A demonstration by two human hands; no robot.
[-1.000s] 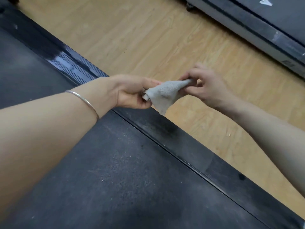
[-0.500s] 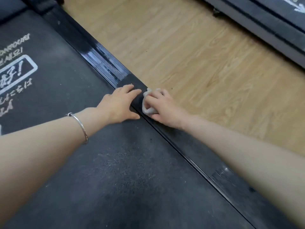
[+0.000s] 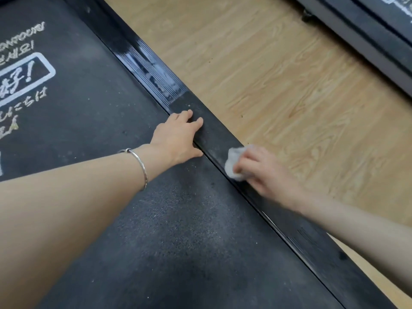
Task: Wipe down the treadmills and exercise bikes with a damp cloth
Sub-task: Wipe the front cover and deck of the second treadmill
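A black treadmill fills the left and lower view, with a dusty running belt (image 3: pixel 169 230) and a black side rail (image 3: pixel 214 130) along its right edge. My right hand (image 3: pixel 263 172) holds a bunched grey cloth (image 3: pixel 231 163) and presses it onto the rail. My left hand (image 3: pixel 178 134) lies flat with straight fingers across the belt's edge and the rail, further up from the cloth. A silver bangle (image 3: pixel 140 163) circles my left wrist. The rail's ribbed stretch (image 3: pixel 156 79) above my left hand looks glossy.
Light wooden floor (image 3: pixel 278 81) runs beside the rail on the right. A second treadmill's dark frame (image 3: pixel 365 34) crosses the upper right corner. White printed lettering (image 3: pixel 20 81) marks the belt at the left.
The cloth went from being held between both hands in the air to the rail under my right hand, which has slid down the rail towards me. My left hand let go and lies flat.
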